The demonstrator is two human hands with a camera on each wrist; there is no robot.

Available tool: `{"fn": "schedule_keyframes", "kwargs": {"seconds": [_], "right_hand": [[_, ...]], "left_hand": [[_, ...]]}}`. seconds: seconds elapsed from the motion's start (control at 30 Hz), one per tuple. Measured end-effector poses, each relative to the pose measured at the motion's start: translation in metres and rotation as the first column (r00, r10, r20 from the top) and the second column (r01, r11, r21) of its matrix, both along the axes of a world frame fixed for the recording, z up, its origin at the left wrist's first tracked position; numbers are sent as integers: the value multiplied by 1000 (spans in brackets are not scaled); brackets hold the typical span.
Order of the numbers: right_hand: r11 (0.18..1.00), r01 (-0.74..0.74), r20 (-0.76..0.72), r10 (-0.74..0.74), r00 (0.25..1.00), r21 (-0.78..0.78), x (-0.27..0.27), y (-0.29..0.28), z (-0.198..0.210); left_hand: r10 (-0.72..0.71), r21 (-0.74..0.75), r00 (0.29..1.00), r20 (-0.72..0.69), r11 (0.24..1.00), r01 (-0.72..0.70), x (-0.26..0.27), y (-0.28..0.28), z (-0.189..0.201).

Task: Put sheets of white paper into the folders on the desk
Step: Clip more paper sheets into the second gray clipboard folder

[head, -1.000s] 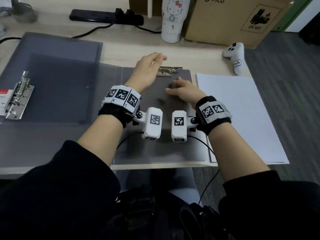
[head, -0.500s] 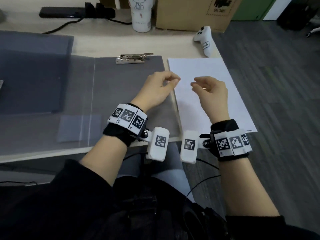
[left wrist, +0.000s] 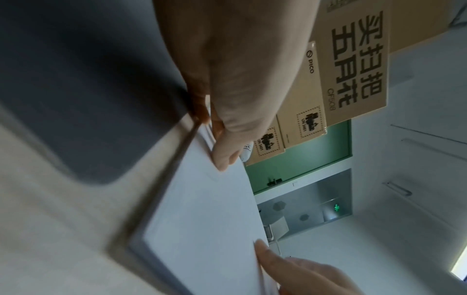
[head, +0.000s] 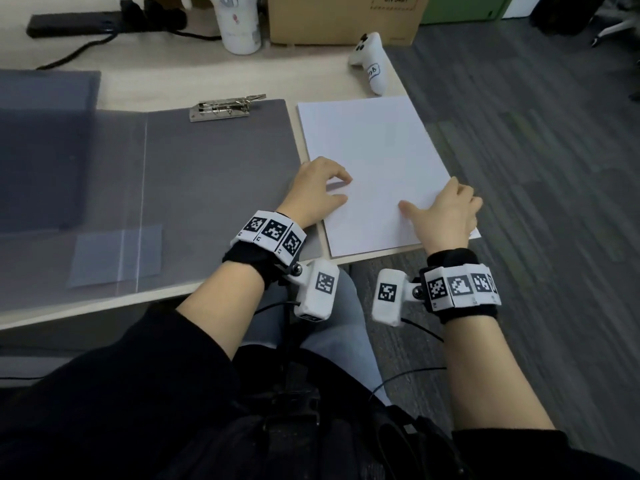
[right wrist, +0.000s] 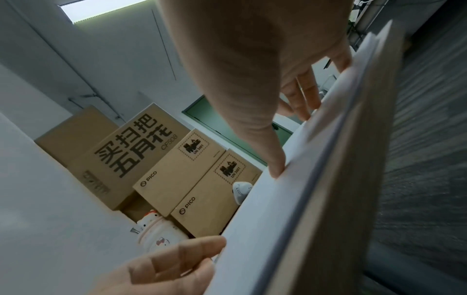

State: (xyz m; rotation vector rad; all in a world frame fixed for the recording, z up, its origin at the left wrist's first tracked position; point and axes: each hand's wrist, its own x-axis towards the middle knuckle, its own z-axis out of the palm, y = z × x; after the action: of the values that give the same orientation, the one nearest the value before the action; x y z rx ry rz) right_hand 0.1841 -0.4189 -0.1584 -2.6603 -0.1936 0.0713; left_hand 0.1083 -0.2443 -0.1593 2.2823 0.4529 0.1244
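Observation:
A stack of white paper (head: 374, 150) lies on the desk's right end, just right of an open grey folder (head: 214, 174) with a metal clip (head: 225, 107) at its top. My left hand (head: 344, 188) sits at the stack's left edge with curled fingers; in the left wrist view its thumb (left wrist: 222, 155) pinches the paper (left wrist: 202, 209) there. My right hand (head: 440, 202) holds the right edge. Its thumb (right wrist: 275, 163) presses on top of the paper (right wrist: 265, 219), and its fingers (right wrist: 305, 95) curl round the edge.
A second grey folder (head: 45, 133) lies open at the far left. Behind stand a white bottle (head: 240, 26), a cardboard box (head: 346, 19), a black power strip (head: 86, 22) and a white controller (head: 372, 64). The paper's right side overhangs the desk edge above grey floor.
Both hands moved from the folder's clip to the right and came down onto the paper stack, the left taking its left edge and the right its right edge. The head view shifted right.

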Motion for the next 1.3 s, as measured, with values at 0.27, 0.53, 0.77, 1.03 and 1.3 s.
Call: {"fn": "schedule_keyframes", "kwargs": {"seconds": [0.27, 0.53, 0.77, 1.03, 1.3], "right_hand": [[999, 16, -11, -16, 1000, 46, 9, 2, -5], [998, 35, -6, -35, 999, 50, 17, 6, 13], [973, -180, 164, 155, 974, 147, 4, 23, 30], [909, -269, 111, 246, 963, 317, -13, 29, 33], [847, -446, 80, 443, 893, 289, -19, 32, 28]], "left_hand": [[98, -35, 995, -1, 995, -98, 10, 1, 3], [96, -22, 995, -18, 995, -96, 16, 4, 1], [9, 113, 992, -129, 994, 6, 24, 6, 4], [-41, 145, 997, -70, 988, 51, 26, 2, 10], [73, -646, 991, 110, 763, 16, 17, 1, 3]]}}
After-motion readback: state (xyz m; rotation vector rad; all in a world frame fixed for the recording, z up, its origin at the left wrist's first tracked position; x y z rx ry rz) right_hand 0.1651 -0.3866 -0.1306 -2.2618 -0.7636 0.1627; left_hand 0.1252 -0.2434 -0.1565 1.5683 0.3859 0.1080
